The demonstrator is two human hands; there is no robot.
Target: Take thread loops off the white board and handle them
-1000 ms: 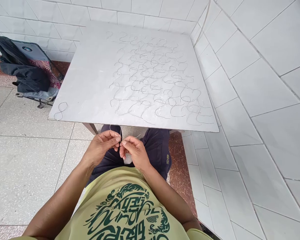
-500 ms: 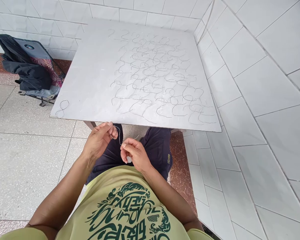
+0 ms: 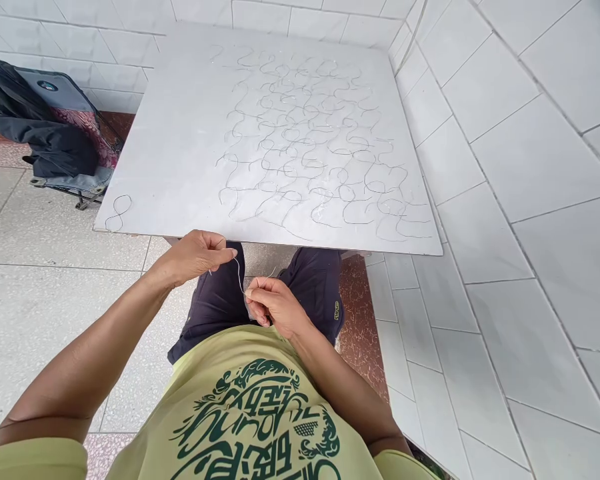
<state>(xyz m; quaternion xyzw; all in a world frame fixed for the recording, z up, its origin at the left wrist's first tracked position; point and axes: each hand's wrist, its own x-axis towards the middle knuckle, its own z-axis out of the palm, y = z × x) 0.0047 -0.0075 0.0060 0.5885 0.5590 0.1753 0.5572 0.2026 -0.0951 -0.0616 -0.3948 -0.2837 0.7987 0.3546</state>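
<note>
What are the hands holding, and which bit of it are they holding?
A thin pale thread. The right hand pinches its lower part in the fingertips, and the left hand seems to hold its upper part.

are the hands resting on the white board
No, the left hand and right hand hold a thin thread in front of the near edge of the white board, above dark shorts.

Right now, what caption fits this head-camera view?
Left hand and right hand hold a thin pale strand below a white board of looping strands.
</note>
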